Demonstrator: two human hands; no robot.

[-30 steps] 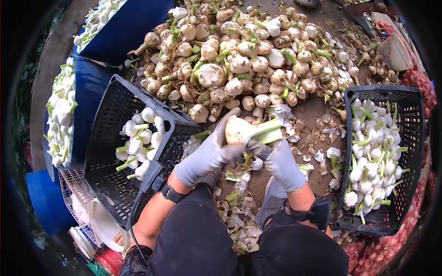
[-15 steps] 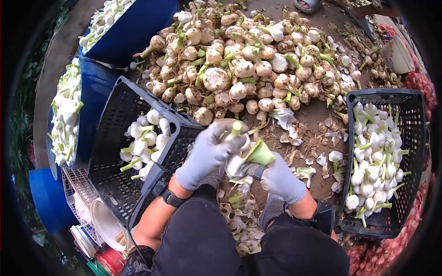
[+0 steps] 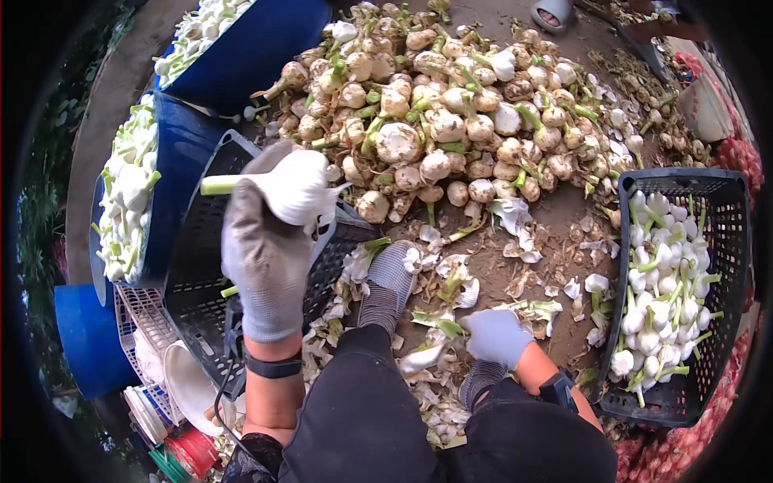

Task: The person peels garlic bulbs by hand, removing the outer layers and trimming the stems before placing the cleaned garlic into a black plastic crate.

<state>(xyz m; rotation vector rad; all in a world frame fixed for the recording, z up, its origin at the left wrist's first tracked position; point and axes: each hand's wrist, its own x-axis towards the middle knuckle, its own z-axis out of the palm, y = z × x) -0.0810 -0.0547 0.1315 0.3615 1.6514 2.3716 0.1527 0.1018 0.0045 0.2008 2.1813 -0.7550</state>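
Note:
My left hand, in a grey-white glove, is raised over the black crate on the left. Its fingers are closed around a white garlic bulb whose green cut stem points left and whose roots point right. Low between the feet is my right hand, gloved and curled. A strip of green-tipped garlic skin lies beside its fingers. What those fingers hold, if anything, is hidden.
A large heap of soil-stained garlic lies ahead. Another black crate with clean bulbs stands right, and blue tubs of garlic stand left. Peeled skins litter the ground. A person's foot in a sandal shows at the top.
My hands were together at the bulb, with a peeled skin at the right. Now my left hand has carried the bulb up and left over the crate, while my right hand has dropped lower.

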